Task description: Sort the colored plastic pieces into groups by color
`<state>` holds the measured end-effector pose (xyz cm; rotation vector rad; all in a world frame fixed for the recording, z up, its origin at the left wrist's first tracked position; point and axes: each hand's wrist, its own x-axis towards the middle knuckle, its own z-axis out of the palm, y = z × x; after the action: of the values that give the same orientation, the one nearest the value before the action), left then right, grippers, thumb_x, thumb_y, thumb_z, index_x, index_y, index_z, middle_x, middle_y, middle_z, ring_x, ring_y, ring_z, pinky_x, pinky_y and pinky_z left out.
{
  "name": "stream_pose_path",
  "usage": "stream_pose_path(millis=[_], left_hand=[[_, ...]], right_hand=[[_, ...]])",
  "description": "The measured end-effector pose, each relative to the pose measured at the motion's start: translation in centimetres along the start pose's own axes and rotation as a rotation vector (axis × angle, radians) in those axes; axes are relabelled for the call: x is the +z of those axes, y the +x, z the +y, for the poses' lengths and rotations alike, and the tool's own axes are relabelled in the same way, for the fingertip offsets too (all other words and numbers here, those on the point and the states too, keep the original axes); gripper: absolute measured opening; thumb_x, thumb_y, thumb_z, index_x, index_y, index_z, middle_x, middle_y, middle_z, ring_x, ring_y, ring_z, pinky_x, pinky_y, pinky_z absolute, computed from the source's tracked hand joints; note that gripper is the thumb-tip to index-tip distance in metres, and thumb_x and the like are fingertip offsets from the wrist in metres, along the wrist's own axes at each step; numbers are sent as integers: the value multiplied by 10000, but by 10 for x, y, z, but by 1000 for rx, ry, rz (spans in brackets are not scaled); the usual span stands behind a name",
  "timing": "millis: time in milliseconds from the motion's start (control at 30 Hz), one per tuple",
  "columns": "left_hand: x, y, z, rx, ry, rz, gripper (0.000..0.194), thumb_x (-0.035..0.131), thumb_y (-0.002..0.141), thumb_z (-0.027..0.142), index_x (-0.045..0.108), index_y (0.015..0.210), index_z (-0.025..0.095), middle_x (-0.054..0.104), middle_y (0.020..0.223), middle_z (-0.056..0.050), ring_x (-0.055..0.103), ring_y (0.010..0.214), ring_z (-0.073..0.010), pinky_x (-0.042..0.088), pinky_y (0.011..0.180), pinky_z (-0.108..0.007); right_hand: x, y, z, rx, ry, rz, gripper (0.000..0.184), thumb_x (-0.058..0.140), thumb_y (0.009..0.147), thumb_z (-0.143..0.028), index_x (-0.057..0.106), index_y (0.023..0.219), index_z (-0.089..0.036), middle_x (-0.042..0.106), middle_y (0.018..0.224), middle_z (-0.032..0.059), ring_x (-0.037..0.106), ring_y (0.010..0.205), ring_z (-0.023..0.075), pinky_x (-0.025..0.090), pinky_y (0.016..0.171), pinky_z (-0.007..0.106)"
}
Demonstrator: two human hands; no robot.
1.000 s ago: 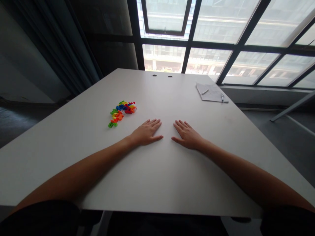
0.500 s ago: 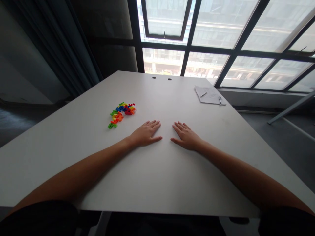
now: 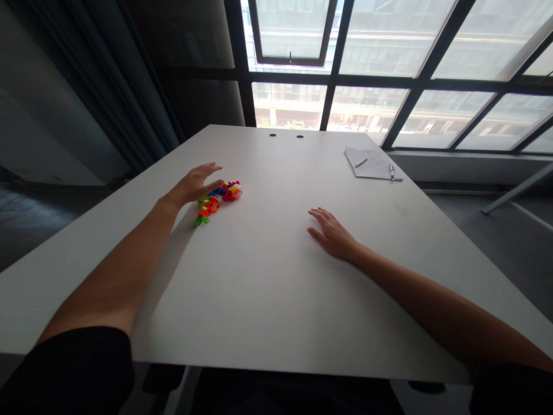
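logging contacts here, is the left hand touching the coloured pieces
Cannot tell: in the head view, the left hand overlaps some of the coloured pieces, hiding any contact or gap beneath it.

A cluster of pieces (image 3: pixel 210 204) lies on the surface (image 3: pixel 259 300), left of its middle. The left grip (image 3: pixel 196 183) is at the cluster's far left part; contact is unclear. The right grip (image 3: pixel 332 233) is right of the middle, well apart from the pieces. Farther back on the right lies a paper (image 3: pixel 374 168), two pens (image 3: pixel 361 162) on it. Two grommets (image 3: pixel 272 135) sit near the far edge, before the window (image 3: pixel 367 109).
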<state>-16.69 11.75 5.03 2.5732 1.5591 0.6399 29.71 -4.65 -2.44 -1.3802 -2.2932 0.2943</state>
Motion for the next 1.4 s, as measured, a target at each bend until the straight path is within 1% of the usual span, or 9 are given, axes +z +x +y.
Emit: stream_pose_path(millis=[100,200,467,667,800,967,1267,1333,1400], left_hand=[[7,-5,-25,-153,-124,-35,1137,244,879,974,510,1586,123,441,1673,-177,396,1543,-351,256,1304,-493],[20,-8,-24,-199,-245,-50,1091,239,890,964,516,1589,173,448,1675,-158,437,1522,-345,340,1265,-490],[36,12,-2,-141,-317,-124,1009,366,846,966,626,1499,242,500,1642,-135,477,1498,-352,342,1258,-540],[42,27,11,-50,-248,-180,1027,365,826,996,735,1355,197,582,1562,-181,457,1499,-400,268,1285,-561],[50,27,25,1,-260,-178,1042,337,849,989,723,1381,180,655,1481,-155,535,1411,-386,325,1266,-517],[61,19,60,71,-291,-244,919,306,947,901,697,1426,221,640,1512,-91,466,1493,-334,314,1287,-451],[85,4,167,346,-394,-417,754,360,1016,804,646,1492,294,591,1579,-25,358,1580,-286,289,1318,-444],[87,-2,187,408,-402,-455,732,361,1025,791,627,1509,310,585,1585,-11,338,1593,-274,290,1320,-445],[88,-9,203,469,-399,-484,719,353,1035,781,597,1534,324,566,1602,5,318,1605,-262,291,1322,-440]], right_hand=[[3,-1,5,24,51,61,662,370,1084,-633,473,1583,-210,525,1612,158,399,1566,326,344,1286,580],[4,-3,5,30,60,60,658,391,1079,-628,476,1579,-210,537,1601,159,418,1553,335,352,1280,586],[2,-6,2,27,51,36,648,426,1068,-592,455,1597,-219,534,1604,161,428,1543,345,361,1271,599],[1,-4,0,33,55,41,633,446,1062,-582,494,1561,-196,556,1576,172,468,1511,340,376,1264,581],[1,-3,1,16,51,45,616,455,1061,-564,495,1560,-206,566,1567,171,483,1497,336,387,1254,584],[3,-2,4,4,75,77,594,465,1059,-553,517,1539,-208,590,1539,169,515,1469,329,411,1237,578],[0,1,1,78,131,150,613,455,1053,-549,536,1524,-164,596,1541,186,551,1442,328,438,1214,552],[-2,1,-2,76,125,173,593,455,1054,-545,560,1503,-172,648,1486,177,584,1407,328,455,1191,541],[-5,1,-5,77,120,203,541,456,1056,-522,611,1447,-182,747,1327,157,666,1290,321,500,1127,508]])
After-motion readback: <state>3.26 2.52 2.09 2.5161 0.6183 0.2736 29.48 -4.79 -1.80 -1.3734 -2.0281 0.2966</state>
